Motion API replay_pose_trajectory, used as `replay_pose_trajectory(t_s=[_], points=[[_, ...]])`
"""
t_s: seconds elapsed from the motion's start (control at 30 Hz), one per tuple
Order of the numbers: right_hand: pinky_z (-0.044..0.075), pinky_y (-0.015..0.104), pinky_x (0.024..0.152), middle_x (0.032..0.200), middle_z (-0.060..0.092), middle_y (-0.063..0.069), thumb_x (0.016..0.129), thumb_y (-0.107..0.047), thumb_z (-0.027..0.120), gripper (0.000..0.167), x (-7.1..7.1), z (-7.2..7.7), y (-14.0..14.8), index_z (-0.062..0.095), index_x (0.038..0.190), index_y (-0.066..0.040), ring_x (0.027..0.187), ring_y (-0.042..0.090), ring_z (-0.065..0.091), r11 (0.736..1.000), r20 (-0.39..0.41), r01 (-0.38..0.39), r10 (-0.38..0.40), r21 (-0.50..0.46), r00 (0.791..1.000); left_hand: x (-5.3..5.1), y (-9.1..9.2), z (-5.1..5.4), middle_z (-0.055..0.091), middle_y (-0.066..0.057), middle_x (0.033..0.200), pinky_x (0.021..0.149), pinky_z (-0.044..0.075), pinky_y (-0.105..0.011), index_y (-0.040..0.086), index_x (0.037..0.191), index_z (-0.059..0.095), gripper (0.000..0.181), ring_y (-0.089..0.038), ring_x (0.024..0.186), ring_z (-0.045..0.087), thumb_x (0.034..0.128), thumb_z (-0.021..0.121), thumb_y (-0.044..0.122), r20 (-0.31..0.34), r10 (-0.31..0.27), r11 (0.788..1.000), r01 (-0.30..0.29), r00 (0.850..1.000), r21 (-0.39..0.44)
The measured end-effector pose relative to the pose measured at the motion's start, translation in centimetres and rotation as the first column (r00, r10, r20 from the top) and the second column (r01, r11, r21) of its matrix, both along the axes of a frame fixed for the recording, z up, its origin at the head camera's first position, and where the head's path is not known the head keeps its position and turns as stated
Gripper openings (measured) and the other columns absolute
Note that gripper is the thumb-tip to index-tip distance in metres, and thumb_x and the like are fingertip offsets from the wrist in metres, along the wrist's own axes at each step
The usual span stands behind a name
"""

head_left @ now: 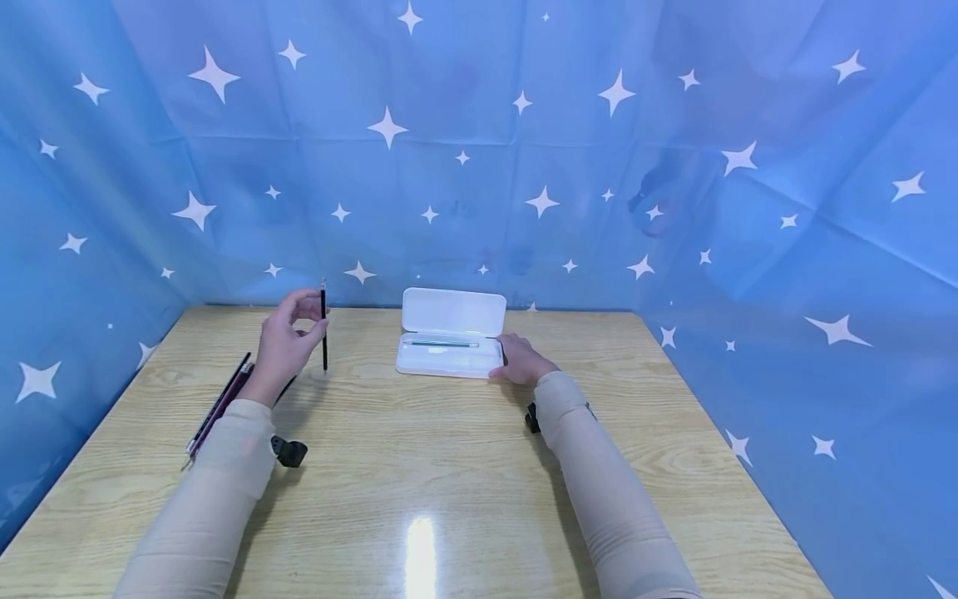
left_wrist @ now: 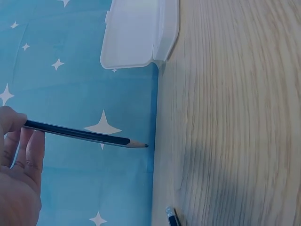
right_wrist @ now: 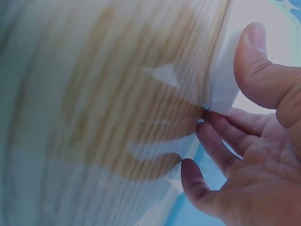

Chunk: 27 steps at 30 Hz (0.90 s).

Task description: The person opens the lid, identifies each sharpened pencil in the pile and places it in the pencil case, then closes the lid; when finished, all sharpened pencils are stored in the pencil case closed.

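left hand point(head_left: 287, 345) raised over a wood-grain table point(head_left: 449, 466), a person pinches a dark pencil point(head_left: 324, 351) between thumb and fingers, holding it near upright with the sharpened point down. the grip sits toward the blunt end, as the left-wrist view shows, apparently so that the long lower shaft and the point hang free of the fingers; whether the point touches the wood cannot be told.

across the table, the right hand point(head_left: 524, 359) rests at the right end of an open white case point(head_left: 419, 366), its thumb by the near corner and its fingers loosely bent along the end wall, fingertips down at the tabletop. no clenched hold shows; the light contact likely steadies the case from sliding.

the lid point(head_left: 452, 310) tilts up at the back, close to a star-printed curtain point(head_left: 389, 208), and leaves the tray facing the person. inside, one greenish pencil point(head_left: 441, 344) lies lengthwise near the hinge, a fit that the case's long shape seems to suit.

beside the left forearm, loose pencils point(head_left: 219, 408) lie side by side in a slanting bunch, probably so placed to be within the left hand's easy reach.
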State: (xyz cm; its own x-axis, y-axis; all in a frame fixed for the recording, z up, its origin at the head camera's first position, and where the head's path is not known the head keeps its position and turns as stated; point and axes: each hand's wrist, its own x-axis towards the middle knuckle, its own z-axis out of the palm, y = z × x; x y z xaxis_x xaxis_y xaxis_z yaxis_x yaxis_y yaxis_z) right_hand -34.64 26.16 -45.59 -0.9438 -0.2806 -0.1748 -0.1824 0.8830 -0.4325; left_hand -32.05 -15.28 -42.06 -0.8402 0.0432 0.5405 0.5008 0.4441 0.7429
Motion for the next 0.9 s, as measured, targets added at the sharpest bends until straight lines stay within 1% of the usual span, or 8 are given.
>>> replay_pose_trajectory(t_s=[0.13, 0.27, 0.43, 0.53, 0.67, 0.8, 0.9], points=[[0.031, 0.049, 0.117, 0.151, 0.042, 0.019, 0.097, -0.024, 0.072, 0.072, -0.1, -0.2, 0.1, 0.035, 0.153, 0.0, 0.137, 0.036, 0.038, 1.0, 0.001, 0.005, -0.005, 0.001, 1.0, -0.2, 0.4, -0.1, 0.065, -0.015, 0.11, 0.07, 0.048, -0.01, 0.005, 0.136, 0.054, 0.043, -0.004, 0.095, 0.057, 0.0955, 0.067, -0.001, 0.005, -0.006, 1.0, 0.006, 1.0, 0.025], [0.031, 0.049, 0.116, 0.15, 0.042, 0.019, 0.097, -0.025, 0.071, 0.072, -0.1, -0.3, 0.2, 0.034, 0.154, -0.001, 0.137, 0.036, 0.038, 1.0, -0.002, 0.003, -0.003, 0.003, 1.0, -0.3, 0.8, -0.1, 0.065, -0.015, 0.112, 0.072, 0.049, -0.011, 0.005, 0.137, 0.053, 0.043, -0.004, 0.097, 0.057, 0.0963, 0.067, 0.001, 0.023, -0.013, 0.999, 0.012, 1.0, 0.041], [0.032, 0.049, 0.116, 0.149, 0.043, 0.018, 0.097, -0.026, 0.071, 0.072, 0.0, -0.3, 0.1, 0.034, 0.154, -0.003, 0.137, 0.035, 0.039, 1.0, 0.002, 0.002, -0.002, -0.005, 1.0, -0.5, 1.3, -0.1, 0.065, -0.016, 0.114, 0.074, 0.049, -0.012, 0.006, 0.138, 0.053, 0.043, -0.002, 0.097, 0.058, 0.0971, 0.067, 0.004, 0.026, -0.02, 0.998, 0.018, 0.999, 0.06], [0.032, 0.049, 0.116, 0.149, 0.043, 0.018, 0.097, -0.026, 0.071, 0.071, 0.1, -0.2, 0.0, 0.035, 0.154, -0.002, 0.136, 0.035, 0.039, 1.0, -0.002, -0.004, 0.004, -0.005, 1.0, -0.6, 1.6, -0.2, 0.066, -0.017, 0.115, 0.074, 0.049, -0.013, 0.006, 0.138, 0.053, 0.043, -0.002, 0.098, 0.057, 0.0977, 0.067, 0.005, 0.025, -0.027, 0.997, 0.025, 0.999, 0.067], [0.032, 0.049, 0.115, 0.148, 0.044, 0.019, 0.097, -0.025, 0.072, 0.071, 0.2, -0.2, 0.0, 0.036, 0.152, 0.0, 0.135, 0.036, 0.04, 1.0, -0.011, -0.011, 0.011, -0.006, 1.0, -0.8, 2.1, -0.2, 0.066, -0.015, 0.115, 0.075, 0.049, -0.015, 0.006, 0.138, 0.053, 0.044, -0.005, 0.1, 0.058, 0.0969, 0.067, 0.003, 0.016, -0.023, 0.997, 0.022, 1.0, 0.067], [0.031, 0.048, 0.117, 0.151, 0.042, 0.02, 0.097, -0.025, 0.071, 0.072, 0.1, -0.1, -0.1, 0.033, 0.154, 0.0, 0.137, 0.036, 0.038, 1.0, -0.003, 0.003, -0.003, -0.003, 1.0, -1.0, 2.6, -0.2, 0.066, -0.014, 0.114, 0.074, 0.05, -0.014, 0.006, 0.137, 0.054, 0.044, -0.007, 0.1, 0.059, 0.0963, 0.067, 0.002, 0.001, -0.023, 0.997, 0.023, 1.0, 0.075], [0.03, 0.048, 0.118, 0.153, 0.039, 0.02, 0.098, -0.026, 0.07, 0.074, 0.1, -0.1, -0.1, 0.031, 0.155, 0.0, 0.139, 0.035, 0.036, 1.0, 0.007, 0.015, -0.015, 0.003, 1.0, -1.2, 2.9, -0.2, 0.066, -0.015, 0.113, 0.073, 0.05, -0.013, 0.006, 0.137, 0.054, 0.043, -0.007, 0.099, 0.059, 0.0962, 0.067, 0.002, -0.003, -0.039, 0.994, 0.039, 0.999, 0.098]])
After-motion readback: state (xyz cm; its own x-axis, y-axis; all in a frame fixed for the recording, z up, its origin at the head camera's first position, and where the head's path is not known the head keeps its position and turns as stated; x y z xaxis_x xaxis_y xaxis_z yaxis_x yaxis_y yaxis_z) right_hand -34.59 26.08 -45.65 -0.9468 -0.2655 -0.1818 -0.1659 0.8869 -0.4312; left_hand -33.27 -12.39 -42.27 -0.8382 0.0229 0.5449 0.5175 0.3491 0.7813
